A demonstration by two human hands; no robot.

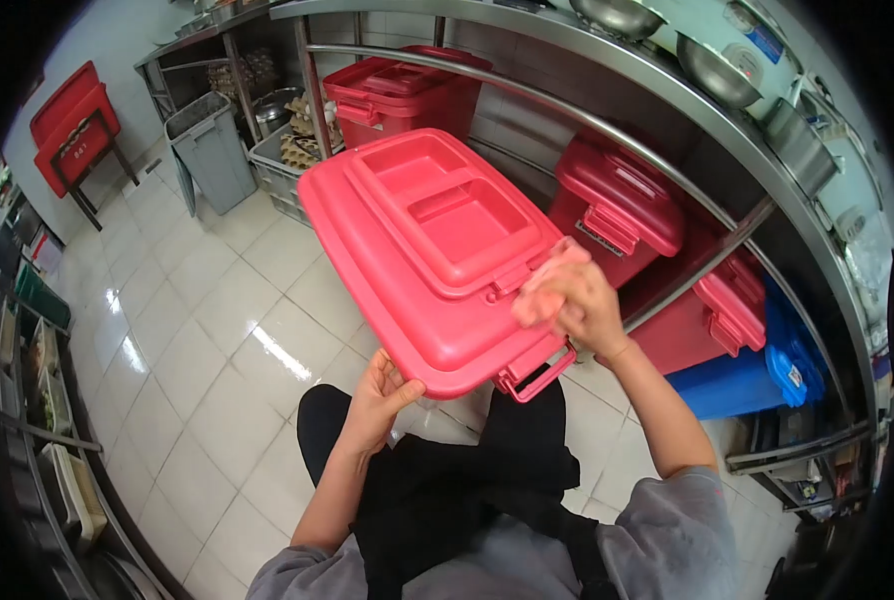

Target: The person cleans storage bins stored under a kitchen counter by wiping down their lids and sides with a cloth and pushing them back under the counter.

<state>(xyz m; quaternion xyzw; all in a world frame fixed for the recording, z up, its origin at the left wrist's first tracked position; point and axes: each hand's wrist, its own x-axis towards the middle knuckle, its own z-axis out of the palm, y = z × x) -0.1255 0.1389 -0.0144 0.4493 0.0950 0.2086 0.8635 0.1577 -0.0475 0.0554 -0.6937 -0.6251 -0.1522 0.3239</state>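
Note:
A large red plastic lid (392, 270) is held tilted above my knees, its raised centre with two recessed panels facing up. My left hand (379, 400) grips its near left edge, thumb on top and fingers underneath. A pink cloth (542, 300) is bunched in my right hand (592, 305), against the lid's right side near the corner; the hand is slightly blurred. Just below the cloth, a red latch (542, 378) hangs out from the lid's near edge.
Red lidded bins (622, 200) and a blue bin (737, 385) stand under a steel counter (567, 30) on my right. Metal bowls (717, 70) sit on it. A grey bin (215, 150), a crate with egg trays (297, 150) and a red folding chair (75, 130) stand farther off.

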